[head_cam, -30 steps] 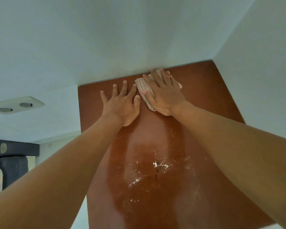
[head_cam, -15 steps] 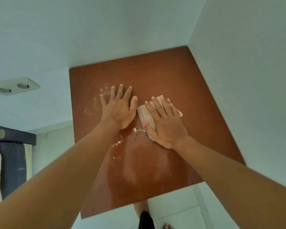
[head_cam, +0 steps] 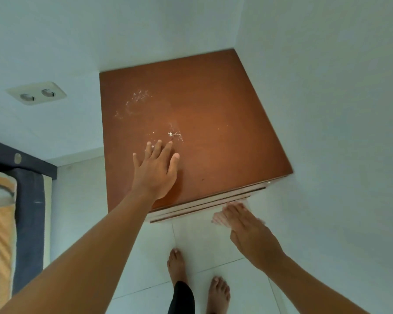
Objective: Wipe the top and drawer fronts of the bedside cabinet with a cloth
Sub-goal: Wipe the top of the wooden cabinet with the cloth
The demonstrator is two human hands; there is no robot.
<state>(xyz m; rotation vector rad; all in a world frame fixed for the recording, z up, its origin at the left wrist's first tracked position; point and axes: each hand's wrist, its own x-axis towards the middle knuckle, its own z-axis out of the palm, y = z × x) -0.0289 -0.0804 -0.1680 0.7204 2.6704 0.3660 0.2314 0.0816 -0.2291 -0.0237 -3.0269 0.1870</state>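
The cloth (head_cam: pixel 217 218) is off the cabinet top (head_cam: pixel 213 105) and down in front of the drawer fronts (head_cam: pixel 200 208), below the front edge near the front right corner. It sits under the right hand (head_cam: pixel 251 234). Only a pale, checked strip of it shows past the fingers (head_cam: pixel 233 208), and that part of the view is blurred. Those fingers look straight and close together, laid over the cloth rather than curled round it. Whether the thumb pinches it from underneath I cannot tell.

The left hand (head_cam: pixel 156 171) lies palm down on the cabinet top, near the front edge and toward the left side. Its fingers are spread and hold nothing, so it seems to be bracing the body.

The cloth looks thin, light and limp. It has no stiffness of its own, so it will fold, bunch or slide out wherever the palm does not cover it. On a flat top, pressure alone keeps it in place. On the upright drawer fronts it is likely to slip down unless it is pressed firmly against the wood or its upper edge is caught under the thumb. A folded pad held across its middle should control best.

The cabinet is hard and smooth and probably a little slick, and the gaps between the drawers could snag a loose corner.

2 patches of white specks (head_cam: pixel 137 97) (head_cam: pixel 175 133) remain on the top, 1 toward the back left corner and 1 just beyond the left fingertips, so the top likely needs another pass.
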